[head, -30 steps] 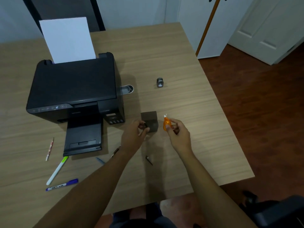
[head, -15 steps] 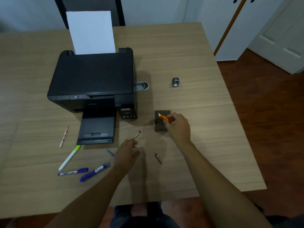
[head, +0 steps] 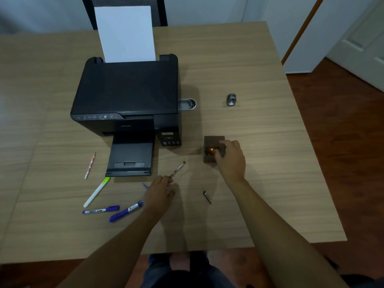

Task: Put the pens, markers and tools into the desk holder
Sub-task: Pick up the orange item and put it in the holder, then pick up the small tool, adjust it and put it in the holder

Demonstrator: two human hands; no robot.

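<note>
The dark brown desk holder (head: 214, 142) stands on the table to the right of the printer. My right hand (head: 230, 161) reaches over its right side, fingertips pinched on a small orange tool (head: 211, 150) that sits down inside the opening. My left hand (head: 160, 192) is lower and to the left, gripping the near end of a thin dark pen (head: 177, 171) that points up and right. Left of that hand lie two purple markers (head: 100, 210) (head: 126, 210), a white pen with a green cap (head: 96, 192), a patterned pencil (head: 90, 166) and a blue pen tip (head: 145, 185).
A black printer (head: 128, 96) with a white sheet (head: 125, 34) fills the table's middle left. A small tin (head: 188, 103) sits at its right side. A grey sharpener (head: 231, 99) lies further right. A small black clip-like tool (head: 207, 197) lies between my arms.
My right hand has lowered the orange tool from beside the holder into its opening. My left hand left the holder, moved down-left and took hold of the thin pen.
</note>
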